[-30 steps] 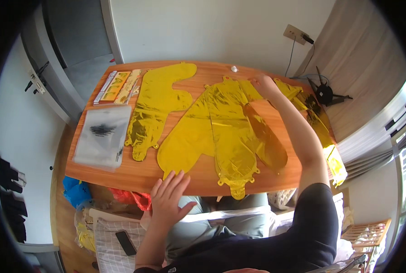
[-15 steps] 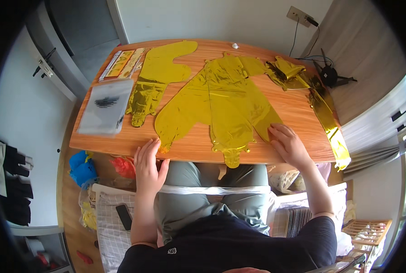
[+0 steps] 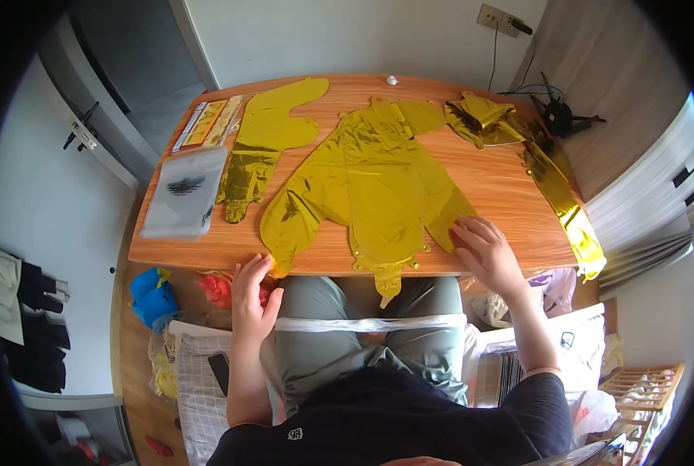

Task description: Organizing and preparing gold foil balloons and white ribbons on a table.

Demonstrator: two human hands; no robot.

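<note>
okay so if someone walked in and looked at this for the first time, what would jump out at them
The big flat gold foil balloon spread across the middle of the wooden table grabs the eye first, its lower tip hanging over the near edge. The right hand presses on its lower right part, while the left hand sits at the table's near edge by its lower left corner. A second gold foil piece lies to the left, and a crumpled gold strip runs down the right side.

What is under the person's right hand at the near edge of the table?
The right hand lies flat on the lower right lobe of the large gold foil balloon, which rests on the wooden table. The foil directly beneath the palm is covered and cannot be seen.
</note>
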